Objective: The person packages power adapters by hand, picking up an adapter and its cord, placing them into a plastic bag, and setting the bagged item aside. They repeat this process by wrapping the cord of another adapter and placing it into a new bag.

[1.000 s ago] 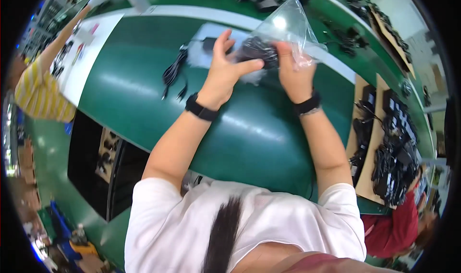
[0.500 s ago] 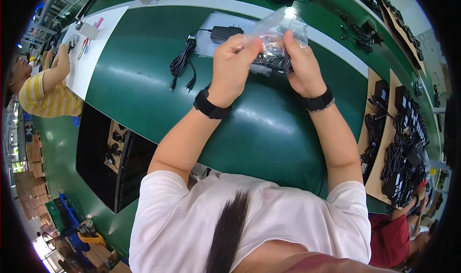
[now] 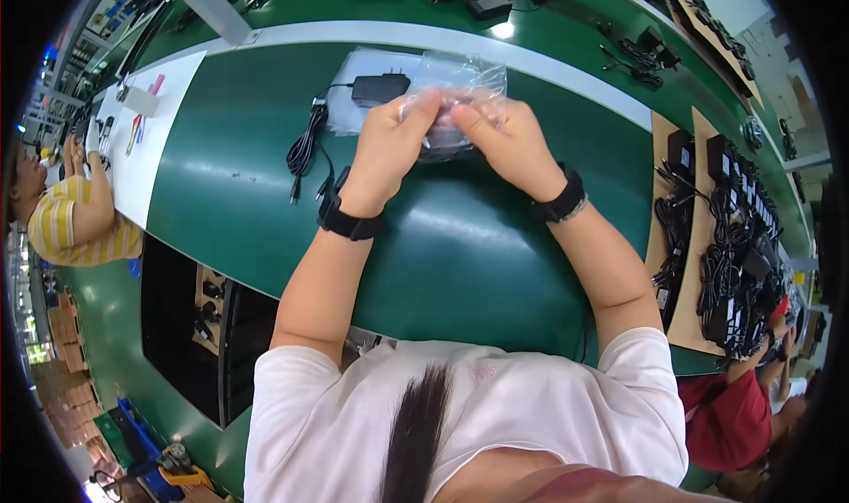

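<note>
Fingers (image 3: 470, 124) of the left hand (image 3: 392, 140) and right hand (image 3: 511, 142) pinch a clear plastic bag (image 3: 464, 71) above the counter (image 3: 469, 255) in the head view. It lies between the two hands, neither clearly nearer, its long axis seemingly pointing away from the body; dark contents (image 3: 447, 147) show at its near end.

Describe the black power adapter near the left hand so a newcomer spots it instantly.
On the green table, just beyond the left hand, lies flat clear plastic. On it rests the black adapter, prongs showing. Unlike the dark bagged item being held, this one lies unwrapped.
</note>
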Available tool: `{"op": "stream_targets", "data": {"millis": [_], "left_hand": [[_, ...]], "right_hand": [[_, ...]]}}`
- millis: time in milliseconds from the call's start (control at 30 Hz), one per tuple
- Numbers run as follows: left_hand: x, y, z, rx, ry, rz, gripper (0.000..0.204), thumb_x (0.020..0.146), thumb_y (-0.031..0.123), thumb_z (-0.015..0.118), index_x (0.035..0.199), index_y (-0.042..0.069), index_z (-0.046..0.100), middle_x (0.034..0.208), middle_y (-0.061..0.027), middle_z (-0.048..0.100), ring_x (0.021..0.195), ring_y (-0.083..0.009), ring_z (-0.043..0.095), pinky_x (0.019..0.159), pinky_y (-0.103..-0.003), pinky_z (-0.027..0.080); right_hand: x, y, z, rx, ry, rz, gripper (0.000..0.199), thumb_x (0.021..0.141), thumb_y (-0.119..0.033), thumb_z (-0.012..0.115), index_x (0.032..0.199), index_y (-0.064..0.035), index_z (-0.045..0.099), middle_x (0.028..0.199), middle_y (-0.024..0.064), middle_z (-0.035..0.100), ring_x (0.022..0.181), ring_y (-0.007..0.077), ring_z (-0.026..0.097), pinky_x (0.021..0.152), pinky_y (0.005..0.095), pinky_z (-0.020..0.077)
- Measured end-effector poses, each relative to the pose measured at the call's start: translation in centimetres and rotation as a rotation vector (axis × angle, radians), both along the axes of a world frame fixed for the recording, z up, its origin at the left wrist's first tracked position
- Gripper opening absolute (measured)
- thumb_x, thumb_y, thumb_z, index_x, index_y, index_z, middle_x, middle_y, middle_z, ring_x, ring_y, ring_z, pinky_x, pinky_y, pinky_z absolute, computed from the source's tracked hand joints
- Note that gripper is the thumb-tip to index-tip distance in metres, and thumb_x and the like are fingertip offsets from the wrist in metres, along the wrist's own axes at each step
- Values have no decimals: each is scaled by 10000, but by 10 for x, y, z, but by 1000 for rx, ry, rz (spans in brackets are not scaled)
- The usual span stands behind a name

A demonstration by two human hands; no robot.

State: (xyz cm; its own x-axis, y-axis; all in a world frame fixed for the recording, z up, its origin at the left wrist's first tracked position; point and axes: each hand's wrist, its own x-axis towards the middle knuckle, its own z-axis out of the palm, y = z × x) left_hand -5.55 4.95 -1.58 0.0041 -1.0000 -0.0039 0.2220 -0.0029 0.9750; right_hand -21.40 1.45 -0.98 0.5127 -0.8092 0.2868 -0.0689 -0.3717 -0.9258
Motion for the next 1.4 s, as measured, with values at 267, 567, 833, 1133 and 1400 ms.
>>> {"op": "stream_targets", "data": {"millis": [267,567,833,1133,1400], "left_hand": [[-6,-5,-15,-138,-419,229,324,826,197,627,1042,-39,578,877,-83,634,786,-148,585,711,-258,453],[4,-13,-6,-240,-404,435,355,825,170,603,1118,-11,517,1020,-115,584,923,-215,565,776,-316,463],[12,-15,-9,-527,-647,605,111,744,18,610,854,12,599,847,-115,626,798,-265,587,720,-324,463],[19,-15,-6,-665,-701,628,84,735,-2,607,817,11,600,829,-111,628,776,-254,587,694,-315,463],[5,-3,6,-428,-123,198,486,795,206,671,1196,14,473,1165,-120,515,1073,-223,512,918,-342,401]], "right_hand": [[-15,-30,20,873,-264,287,356,875,-205,558,1150,21,534,1047,88,599,970,163,575,855,293,455],[-97,-201,-4,-584,917,-510,255,769,-80,533,997,-104,643,1054,176,598,872,296,581,761,334,472],[-81,-268,-46,-787,1213,-638,568,747,-338,649,1261,-185,463,1336,186,361,1208,401,348,948,483,352],[-79,-265,-37,-701,821,-259,474,691,-215,716,1092,-90,496,959,178,593,855,339,571,760,389,456],[-98,-131,148,-32,-165,313,450,969,-346,257,1016,32,496,720,52,509,607,122,420,648,286,367]]}}
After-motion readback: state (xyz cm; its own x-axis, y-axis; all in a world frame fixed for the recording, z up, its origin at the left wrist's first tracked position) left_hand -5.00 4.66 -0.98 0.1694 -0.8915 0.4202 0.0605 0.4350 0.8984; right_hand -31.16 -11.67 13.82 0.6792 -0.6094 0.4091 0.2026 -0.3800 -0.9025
